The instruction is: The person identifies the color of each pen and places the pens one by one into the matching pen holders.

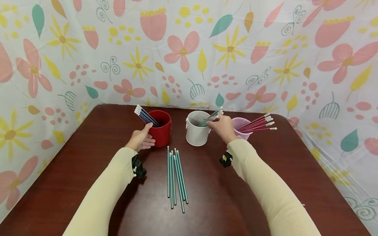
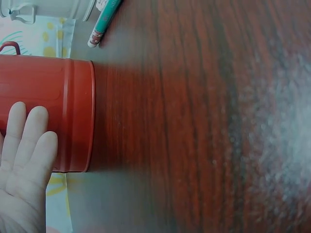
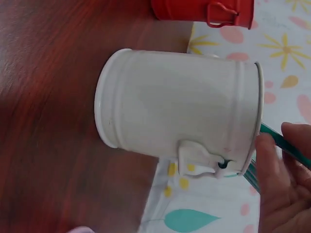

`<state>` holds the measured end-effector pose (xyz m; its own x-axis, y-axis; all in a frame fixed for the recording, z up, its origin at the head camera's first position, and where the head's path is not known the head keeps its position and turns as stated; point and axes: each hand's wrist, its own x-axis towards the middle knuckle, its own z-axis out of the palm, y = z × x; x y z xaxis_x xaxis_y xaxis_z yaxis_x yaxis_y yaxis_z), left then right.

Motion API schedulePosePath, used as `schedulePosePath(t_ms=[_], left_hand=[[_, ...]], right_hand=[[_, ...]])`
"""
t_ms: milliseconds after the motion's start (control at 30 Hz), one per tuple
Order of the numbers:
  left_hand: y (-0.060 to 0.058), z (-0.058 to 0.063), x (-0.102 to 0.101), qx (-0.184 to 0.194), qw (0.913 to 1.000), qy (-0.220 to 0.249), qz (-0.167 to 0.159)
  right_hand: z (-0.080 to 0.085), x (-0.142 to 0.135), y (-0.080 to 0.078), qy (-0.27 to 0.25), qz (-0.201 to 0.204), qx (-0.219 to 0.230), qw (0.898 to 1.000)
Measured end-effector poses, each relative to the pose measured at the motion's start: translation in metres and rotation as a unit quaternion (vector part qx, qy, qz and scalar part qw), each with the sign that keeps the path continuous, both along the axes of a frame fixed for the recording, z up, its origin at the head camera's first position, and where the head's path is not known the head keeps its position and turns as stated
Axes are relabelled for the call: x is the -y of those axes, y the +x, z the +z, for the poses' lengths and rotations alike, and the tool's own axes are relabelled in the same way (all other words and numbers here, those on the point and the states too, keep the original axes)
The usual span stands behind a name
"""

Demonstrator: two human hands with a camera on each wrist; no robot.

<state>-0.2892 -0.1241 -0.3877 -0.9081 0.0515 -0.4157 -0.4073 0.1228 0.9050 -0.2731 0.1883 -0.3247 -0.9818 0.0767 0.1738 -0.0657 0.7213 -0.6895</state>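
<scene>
My left hand [image 1: 141, 137] rests against the side of a red bucket [image 1: 161, 136], its fingers straight along the wall in the left wrist view. Several dark blue pencils [image 1: 144, 115] lean out of that bucket above the thumb. Over the rim of a white bucket [image 1: 196, 136], my right hand [image 1: 223, 127] pinches a green pencil [image 3: 279, 139] between thumb and fingers. More green pencils stand tilted in the white bucket, partly hidden by this hand.
Several loose green pencils [image 1: 171, 180] lie on the brown table [image 1: 212, 203] between my forearms. A pink basket [image 1: 238, 122] with magenta pencils [image 1: 256, 123] stands right of the white bucket. Behind the table hangs a flowered curtain [image 1: 183, 82].
</scene>
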Motion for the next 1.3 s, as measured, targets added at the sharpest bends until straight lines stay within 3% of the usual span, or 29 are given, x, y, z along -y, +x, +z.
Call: schedulePosePath(t_ms=[100,167,233,300,467,633,867,1067,1300], left_hand=[[0.000,0.001,-0.001,0.000,1.0000,0.002,-0.001],[0.000,0.001,-0.001,0.001,1.0000,0.003,-0.001],[0.001,0.002,-0.001,0.000,1.0000,0.003,-0.001],[0.002,0.002,-0.001,-0.001,1.0000,0.001,0.000],[0.002,0.001,0.000,-0.009,0.9999,0.003,-0.009],[0.001,0.001,0.001,-0.010,0.9999,0.003,-0.010],[0.003,0.000,0.000,-0.005,0.9999,-0.003,-0.009],[0.002,0.000,-0.003,-0.003,1.0000,0.005,-0.003],[0.002,0.000,-0.001,-0.002,1.0000,0.002,0.002]], right_hand=[[0.004,-0.006,0.006,0.098,0.025,0.068,0.993],[0.006,-0.008,0.012,0.163,0.068,0.128,0.976],[0.003,-0.006,0.018,0.196,0.124,0.189,0.954],[-0.005,0.001,0.025,0.190,0.157,0.234,0.940],[-0.033,0.030,0.044,0.125,0.174,0.295,0.931],[-0.050,0.056,0.058,0.103,0.205,0.299,0.926],[-0.063,0.080,0.067,0.111,0.227,0.271,0.929],[-0.065,0.089,0.068,0.150,0.230,0.248,0.929],[-0.066,0.092,0.066,0.141,0.223,0.282,0.922]])
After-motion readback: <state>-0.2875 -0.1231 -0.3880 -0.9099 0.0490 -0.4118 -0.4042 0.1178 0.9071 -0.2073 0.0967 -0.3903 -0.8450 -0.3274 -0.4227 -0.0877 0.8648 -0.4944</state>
